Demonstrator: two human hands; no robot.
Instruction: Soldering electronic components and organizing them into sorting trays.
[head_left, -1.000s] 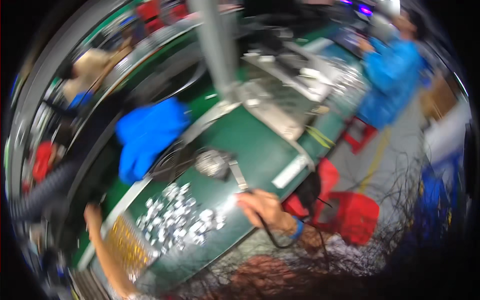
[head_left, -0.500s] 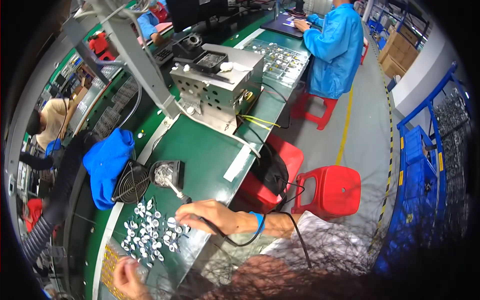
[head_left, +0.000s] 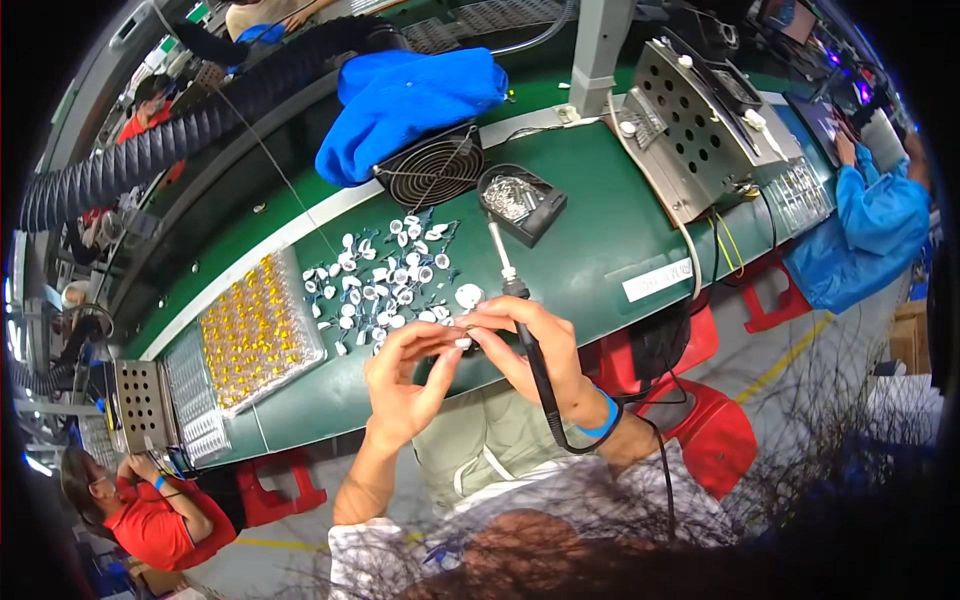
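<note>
Both of my hands meet over the bench's near edge. With thumb and fingers, my left hand [head_left: 405, 378] pinches a small white part [head_left: 463, 342]; its details are mostly hidden by my fingers. My right hand [head_left: 545, 358] has its fingertips at the same part. A soldering iron [head_left: 538, 375] with a black handle lies across that right hand, its metal tip pointing away toward a black holder [head_left: 540, 213] filled with silvery metal shavings. Just beyond my fingers are several small white round parts [head_left: 385, 275] with dark wires, spread loosely on the green bench [head_left: 590, 255].
A clear tray of yellow parts [head_left: 258, 330] lies to the left. Behind the white parts stand a black fan [head_left: 432, 172] and a blue cloth [head_left: 415, 105]. A perforated metal box [head_left: 690, 130] is at right. Co-workers sit at lower left [head_left: 165, 520] and far right [head_left: 865, 225].
The view has swung to the left. My hands, apart before, have come together at the small white part. The iron stays with my right hand.
</note>
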